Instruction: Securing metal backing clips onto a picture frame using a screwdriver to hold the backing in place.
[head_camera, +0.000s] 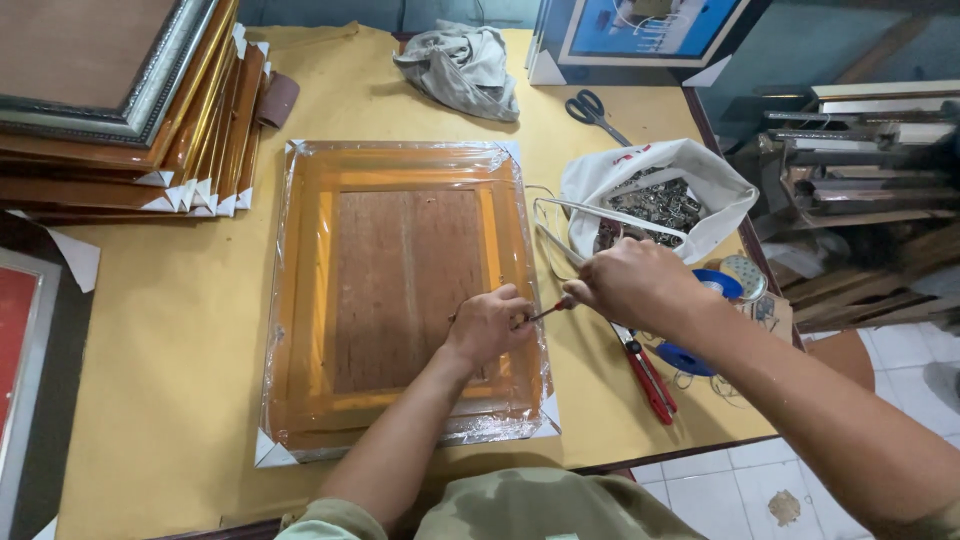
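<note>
I see the yellow-covered counter filling most of the view. On it, near the centre, lies a gold picture frame face down, wrapped in clear film, brown backing board up, white corner guards at its corners. A stack of frames sits at the counter's far left corner, well apart from it. To the right of the frame is a white plastic bag holding small metal fittings; behind it lie black scissors, and a crumpled grey cloth lies at the far edge. Red-handled pliers lie near the counter's near right edge. My left hand rests on the frame's right rail, fingers curled down, pinching something too small to tell. My right hand is just beside it, fingers clenched around a small screwdriver whose tip points at the left hand's fingertips.
</note>
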